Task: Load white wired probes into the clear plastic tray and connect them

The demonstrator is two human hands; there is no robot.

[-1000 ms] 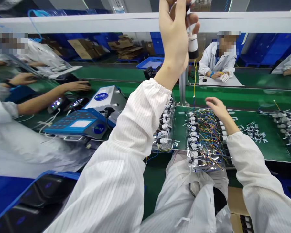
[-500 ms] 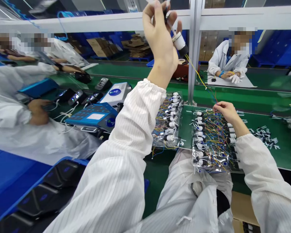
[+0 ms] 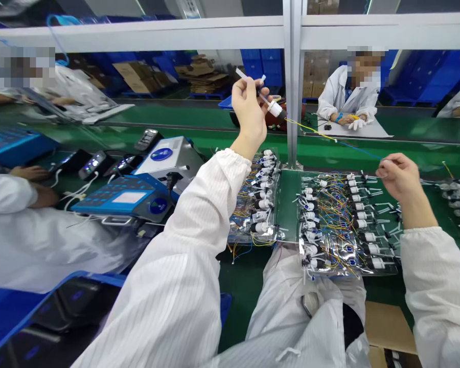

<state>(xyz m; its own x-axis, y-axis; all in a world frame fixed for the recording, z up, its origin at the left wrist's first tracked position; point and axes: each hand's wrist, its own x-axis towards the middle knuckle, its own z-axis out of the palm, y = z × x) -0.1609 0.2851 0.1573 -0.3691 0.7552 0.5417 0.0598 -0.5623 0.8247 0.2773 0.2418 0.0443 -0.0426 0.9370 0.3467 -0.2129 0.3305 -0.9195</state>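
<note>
Green bench [image 3: 368, 162], left hand [image 3: 250, 116] pinching cylinder [image 3: 276, 108], right hand [image 3: 400, 176] pinching wire [image 3: 360, 151]

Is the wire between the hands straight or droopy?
Nearly straight: the yellow-blue wire runs without sagging from the left hand to the right hand.

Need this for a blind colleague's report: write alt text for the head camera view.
A person's left hand raises a small white wired cylinder while the right hand pinches its yellow and blue wire, above clear bags of similar wired parts on a green workbench. A co-worker sits across the line.
</note>
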